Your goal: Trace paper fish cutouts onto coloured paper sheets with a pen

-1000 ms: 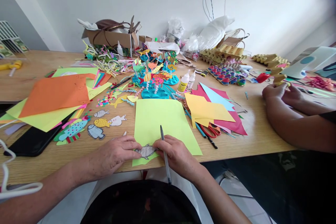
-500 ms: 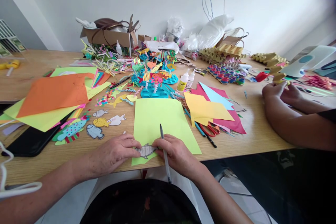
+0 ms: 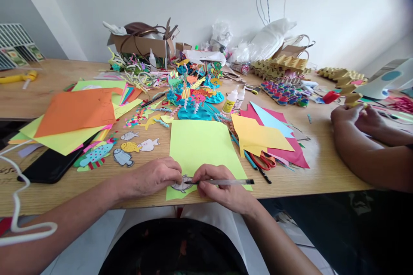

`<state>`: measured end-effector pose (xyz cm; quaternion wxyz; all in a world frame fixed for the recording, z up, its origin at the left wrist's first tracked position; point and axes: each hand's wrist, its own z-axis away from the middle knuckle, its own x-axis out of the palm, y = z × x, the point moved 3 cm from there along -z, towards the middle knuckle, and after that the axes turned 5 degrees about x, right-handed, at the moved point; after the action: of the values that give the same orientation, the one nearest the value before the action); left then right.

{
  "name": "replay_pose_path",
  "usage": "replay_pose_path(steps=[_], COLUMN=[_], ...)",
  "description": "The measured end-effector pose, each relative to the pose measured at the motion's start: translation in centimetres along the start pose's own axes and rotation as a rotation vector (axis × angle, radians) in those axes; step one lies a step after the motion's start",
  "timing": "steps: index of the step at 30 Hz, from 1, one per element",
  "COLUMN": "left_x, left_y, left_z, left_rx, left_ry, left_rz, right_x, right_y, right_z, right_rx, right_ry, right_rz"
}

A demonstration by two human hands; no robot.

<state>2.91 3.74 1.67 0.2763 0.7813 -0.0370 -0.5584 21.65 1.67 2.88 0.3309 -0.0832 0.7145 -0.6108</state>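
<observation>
A grey-and-white paper fish lies on the near edge of a light green sheet of paper. The curled fingers of my left hand press the fish's left end against the sheet. My right hand is closed around a clear pen, held nearly level, with its tip pointing left at the fish. Left of the sheet lie several cut-out fish, among them a yellow one, a white one and a blue-grey one.
Orange paper tops a stack beside a black case. Glue bottles stand behind the green sheet, near a blue base with paper fish. Red-handled scissors lie right. Another person's hands work at far right.
My right hand has swung the pen from upright to nearly level, bringing its tip to the fish. My left hand still presses the fish. The whole view has shifted slightly.
</observation>
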Motion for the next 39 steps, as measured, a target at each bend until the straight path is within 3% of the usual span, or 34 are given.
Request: replay_pose_path(steps=[10,39], left_x=[-0.1,-0.6], left_y=[-0.5,0.0], left_z=[-0.7,-1.2], left_rx=[0.004,-0.028], left_ry=[-0.047,-0.073], left_rz=[0.043,0.126], right_x=[1.3,2.3], right_y=[0.5,0.2], right_z=[-1.5,-2.0], right_rx=[0.078,0.042], right_ry=[-0.098,-0.106], right_rz=[-0.004,0.082])
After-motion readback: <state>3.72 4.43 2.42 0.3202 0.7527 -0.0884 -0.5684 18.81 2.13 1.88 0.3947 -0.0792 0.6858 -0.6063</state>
